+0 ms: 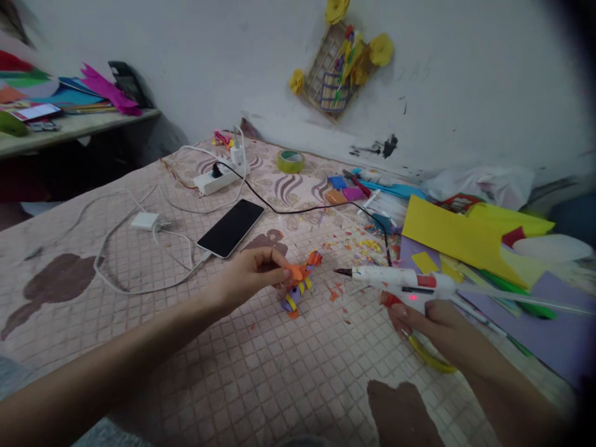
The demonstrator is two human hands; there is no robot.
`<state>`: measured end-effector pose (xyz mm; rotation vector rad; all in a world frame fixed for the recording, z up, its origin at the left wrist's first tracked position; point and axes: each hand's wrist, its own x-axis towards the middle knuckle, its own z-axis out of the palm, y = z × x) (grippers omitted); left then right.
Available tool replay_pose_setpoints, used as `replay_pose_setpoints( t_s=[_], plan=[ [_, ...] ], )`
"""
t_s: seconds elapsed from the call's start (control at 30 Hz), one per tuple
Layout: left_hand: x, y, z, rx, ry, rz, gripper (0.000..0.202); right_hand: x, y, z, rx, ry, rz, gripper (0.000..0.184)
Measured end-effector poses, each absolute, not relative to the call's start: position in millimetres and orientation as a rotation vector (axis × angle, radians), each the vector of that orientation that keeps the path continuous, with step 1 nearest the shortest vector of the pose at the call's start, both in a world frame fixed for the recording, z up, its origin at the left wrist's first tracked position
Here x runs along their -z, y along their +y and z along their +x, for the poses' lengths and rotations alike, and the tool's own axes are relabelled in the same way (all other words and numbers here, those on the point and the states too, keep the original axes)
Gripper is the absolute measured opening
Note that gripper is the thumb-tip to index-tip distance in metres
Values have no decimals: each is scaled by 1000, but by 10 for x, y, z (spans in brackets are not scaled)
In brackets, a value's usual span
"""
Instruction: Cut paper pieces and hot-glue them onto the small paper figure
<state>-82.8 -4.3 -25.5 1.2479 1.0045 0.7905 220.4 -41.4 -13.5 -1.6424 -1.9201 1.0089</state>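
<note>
Between the thumb and fingers of my left hand (258, 276) is a small paper craft piece (298, 285) in orange, purple and yellow, held just above the table. My right hand (431, 320) grips a white hot glue gun (388, 277) by its handle, with a red light glowing on its side. The dark nozzle points left at the craft piece, a short gap away from it. A clear glue stick (521, 298) sticks out of the gun's back. Near my right hand lies a yellow curved thing (431, 357), partly hidden by the fingers.
A phone (231, 228) lies on a charging cable beside a white power strip (221, 177). The gun's black cord (298, 211) crosses the table. Green tape (290, 161) stands at the back. Coloured sheets (459, 233) and paper scraps (358, 248) cover the right side.
</note>
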Motion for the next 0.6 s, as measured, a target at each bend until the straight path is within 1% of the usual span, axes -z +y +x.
replay_pose_setpoints(
  t_s=[0.13,0.2,0.23,0.27,0.37,0.43,0.47,0.6],
  plan=[
    [245,-67,-781,-825,957,1271,11,135,-418,2234,-1016,-1942,-1643,48],
    [236,-74,-770,-844,936,1308,25,138,-418,2247,-1017,-1946,-1652,47],
    [229,-74,-768,-846,939,1338,29,139,-419,2251,-1016,-1952,-1662,48],
    [223,-73,-769,-838,950,1371,29,138,-418,2254,-1009,-1957,-1676,48],
    [214,-62,-785,-809,965,1428,16,114,-416,2241,-977,-1960,-1703,50],
    [219,-55,-798,-817,963,1403,10,87,-415,2221,-966,-1952,-1690,50],
    [224,-53,-804,-836,971,1378,11,75,-415,2211,-962,-1949,-1685,50],
    [235,-52,-819,-873,1007,1297,23,65,-420,2202,-947,-1950,-1726,49]
  ],
)
